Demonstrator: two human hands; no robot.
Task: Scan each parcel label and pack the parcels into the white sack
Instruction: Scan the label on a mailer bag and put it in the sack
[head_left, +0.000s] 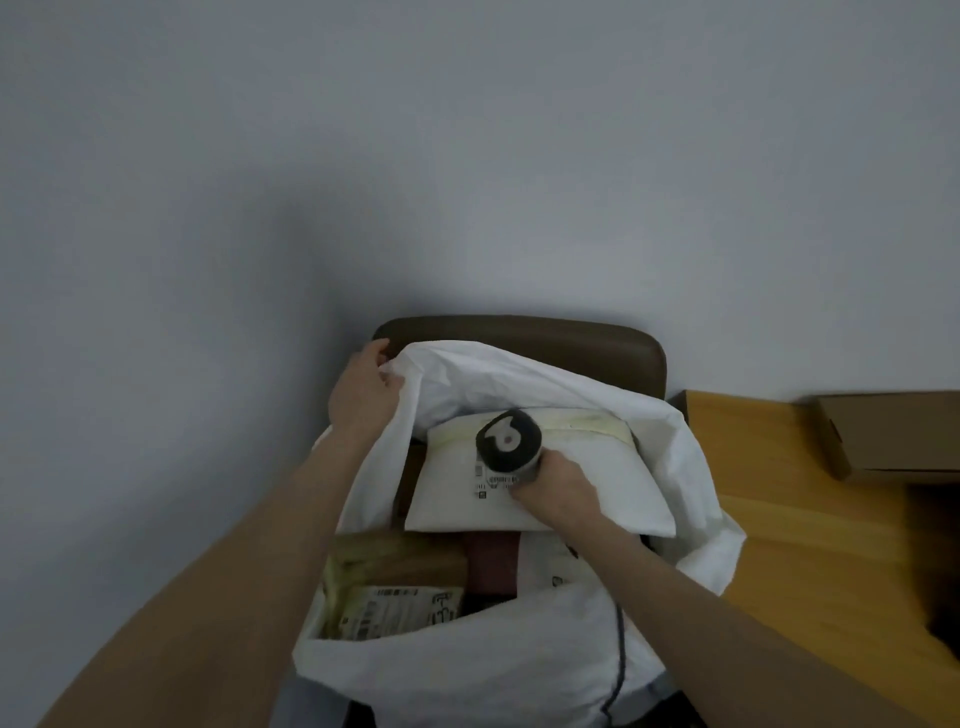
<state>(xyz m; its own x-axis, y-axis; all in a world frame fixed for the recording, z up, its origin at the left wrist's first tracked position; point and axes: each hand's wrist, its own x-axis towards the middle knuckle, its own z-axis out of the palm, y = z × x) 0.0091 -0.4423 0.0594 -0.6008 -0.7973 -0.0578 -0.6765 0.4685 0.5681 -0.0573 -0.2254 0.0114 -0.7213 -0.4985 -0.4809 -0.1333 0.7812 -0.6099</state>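
Note:
The white sack (467, 670) stands open on a brown chair (597, 348). My left hand (363, 395) grips the sack's far left rim and holds the mouth open. My right hand (558, 488) grips a dark handheld scanner (509, 439) whose cable trails down over the sack. The scanner's head sits just above the barcode label (491, 480) of a white padded parcel (587, 478) that lies across the sack's mouth. Deeper inside lie a brown parcel with a printed label (395, 608) and a dark red parcel (491, 564).
A wooden table (810, 545) runs along the right, with a flat cardboard box (893, 431) at its far end. A plain grey wall fills the left and top of the view.

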